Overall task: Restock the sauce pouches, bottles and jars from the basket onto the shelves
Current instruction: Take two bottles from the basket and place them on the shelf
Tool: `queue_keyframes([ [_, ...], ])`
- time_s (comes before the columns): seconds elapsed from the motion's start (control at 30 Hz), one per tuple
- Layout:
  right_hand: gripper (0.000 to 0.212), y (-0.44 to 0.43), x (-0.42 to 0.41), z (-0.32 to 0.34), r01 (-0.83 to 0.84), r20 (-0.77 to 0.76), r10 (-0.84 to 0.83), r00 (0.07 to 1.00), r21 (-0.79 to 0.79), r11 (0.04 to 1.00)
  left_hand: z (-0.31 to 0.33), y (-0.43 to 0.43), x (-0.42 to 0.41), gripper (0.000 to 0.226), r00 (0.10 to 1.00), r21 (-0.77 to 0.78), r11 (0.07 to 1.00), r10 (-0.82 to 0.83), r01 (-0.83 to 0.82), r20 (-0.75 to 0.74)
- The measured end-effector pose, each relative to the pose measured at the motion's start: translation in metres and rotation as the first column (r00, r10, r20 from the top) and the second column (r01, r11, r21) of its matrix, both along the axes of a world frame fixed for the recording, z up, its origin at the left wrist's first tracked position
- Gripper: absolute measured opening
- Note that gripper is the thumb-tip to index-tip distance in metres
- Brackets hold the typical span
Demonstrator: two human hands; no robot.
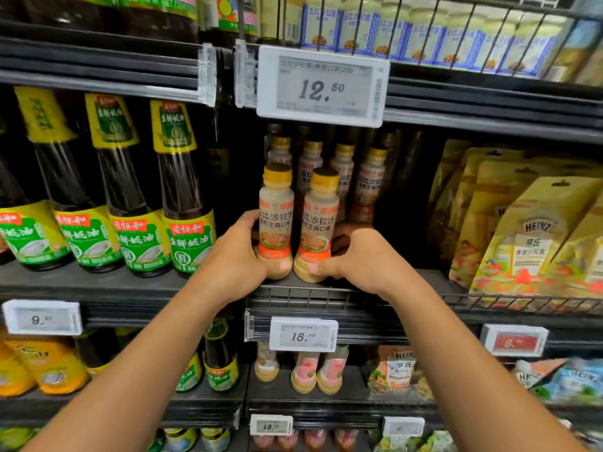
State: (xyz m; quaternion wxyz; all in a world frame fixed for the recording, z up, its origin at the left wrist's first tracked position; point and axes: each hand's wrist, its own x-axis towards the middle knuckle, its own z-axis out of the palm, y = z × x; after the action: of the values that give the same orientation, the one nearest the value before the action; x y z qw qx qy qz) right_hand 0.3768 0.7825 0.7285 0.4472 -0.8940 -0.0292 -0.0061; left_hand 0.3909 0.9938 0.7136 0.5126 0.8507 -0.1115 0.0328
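Fingers (283,264) of the left hand (239,256) are wrapping the base of the left dressing bottle (276,220), thumb pressing on its front. Fingers (318,267) of the right hand (359,259) are closing likewise around the base of the right dressing bottle (319,225), thumb lying across its lower front. Both bottles are standing upright, side by side and almost touching, at the front edge of the middle shelf (137,285), each carrying a yellow cap and an orange band near the foot. Directly behind them, a row of matching bottles (342,171) is sitting deeper on the same shelf. To the left, dark sauce bottles (182,203) with green and yellow labels are standing in a line. To the right, yellow pouches (535,243) are leaning behind a wire rail. A large price tag (323,86) reading 12.50 is hanging from the shelf above, and a smaller price tag (303,334) reading 18.90 is clipping onto the rail just below the hands. Both forearms are reaching up from the lower corners.
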Motion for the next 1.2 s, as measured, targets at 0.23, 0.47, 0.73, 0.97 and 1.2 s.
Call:
queue_keyframes([
  [0.23, 0.038, 0.001, 0.009, 0.004, 0.052, -0.036, -0.060, 0.998, -0.188, 0.981, 0.008, -0.004, 0.011, 0.073, 1.000, 0.137, 0.990, 0.024, -0.026, 0.017],
  [0.47, 0.058, 0.011, 0.048, 0.014, 0.052, -0.037, -0.067, 0.997, -0.317, 0.947, 0.015, -0.020, 0.038, 0.072, 0.995, 0.213, 0.972, 0.100, -0.099, 0.005],
  [0.73, 0.037, 0.016, 0.069, 0.017, 0.048, 0.055, -0.031, 0.998, -0.335, 0.941, 0.015, -0.032, 0.060, 0.071, 0.982, 0.187, 0.964, 0.191, -0.187, -0.002],
  [0.97, 0.043, 0.017, 0.080, 0.011, 0.089, 0.099, -0.058, 0.993, -0.338, 0.937, 0.012, -0.036, 0.070, 0.064, 0.975, 0.179, 0.959, 0.223, -0.219, -0.004],
  [1.2, 0.043, 0.016, 0.084, 0.009, 0.087, 0.109, -0.055, 0.992, -0.312, 0.946, 0.009, -0.039, 0.072, 0.063, 0.971, 0.174, 0.956, 0.240, -0.236, 0.000],
])
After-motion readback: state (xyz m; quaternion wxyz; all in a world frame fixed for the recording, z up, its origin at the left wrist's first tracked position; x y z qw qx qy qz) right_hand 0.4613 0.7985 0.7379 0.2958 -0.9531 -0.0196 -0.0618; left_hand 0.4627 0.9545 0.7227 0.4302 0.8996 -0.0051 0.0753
